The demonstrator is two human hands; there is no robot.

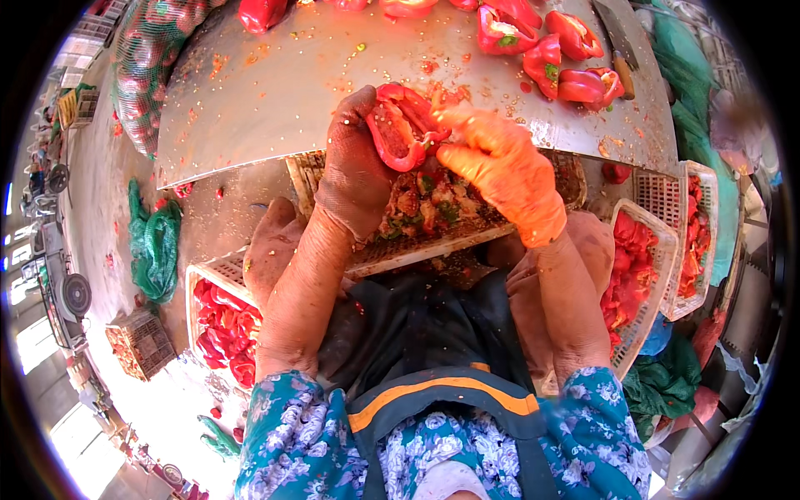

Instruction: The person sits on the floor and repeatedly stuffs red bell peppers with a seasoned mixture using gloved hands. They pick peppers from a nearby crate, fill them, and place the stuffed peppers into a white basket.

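In the head view my left hand point(356, 169), in a dark stained glove, grips a hollowed red bell pepper half point(406, 128) with its cut side up. My right hand point(506, 169) wears an orange glove. Its thumb and fingertips are at the pepper's right edge; whether they pinch it is hidden. Below both hands, a plastic crate point(431, 250) between my knees holds pepper cores, seeds and green stem ends point(431, 203). Beyond the hands is a metal tabletop point(269, 106) strewn with seeds and scraps.
Several cut red peppers point(569, 62) lie at the table's far right, beside a wooden-handled knife point(622, 69). A mesh sack of peppers point(150, 69) stands left. Crates of red pepper pieces flank me, left point(225, 325) and right point(631, 269). Green netting point(156, 250) lies on the floor.
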